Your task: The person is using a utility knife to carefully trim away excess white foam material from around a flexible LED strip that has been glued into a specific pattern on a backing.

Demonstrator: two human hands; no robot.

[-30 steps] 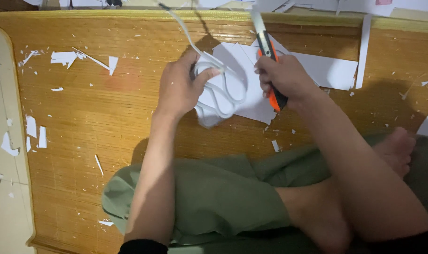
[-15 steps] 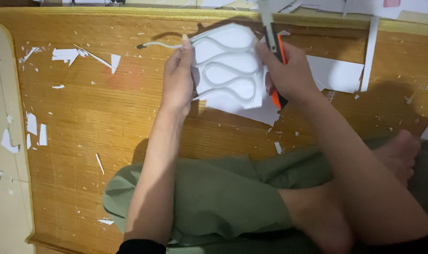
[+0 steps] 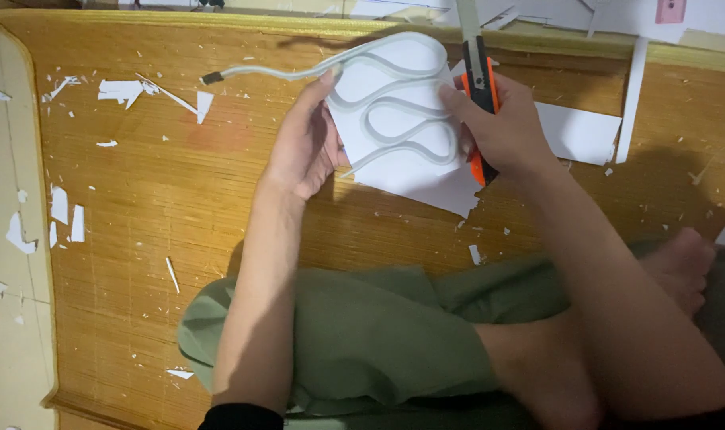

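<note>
On the woven bamboo mat (image 3: 139, 239), the left hand (image 3: 302, 147) grips the white board with wavy grey tubing (image 3: 394, 119) — the right hand (image 3: 502, 127), fingers closed around an orange utility knife (image 3: 482, 95), touches its far edge.

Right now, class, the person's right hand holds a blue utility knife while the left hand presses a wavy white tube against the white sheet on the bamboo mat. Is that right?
Not quite: the utility knife in the right hand is orange and black, not blue, as the head view shows. The left hand does press the wavy white tube against the white sheet on the bamboo mat.
</note>
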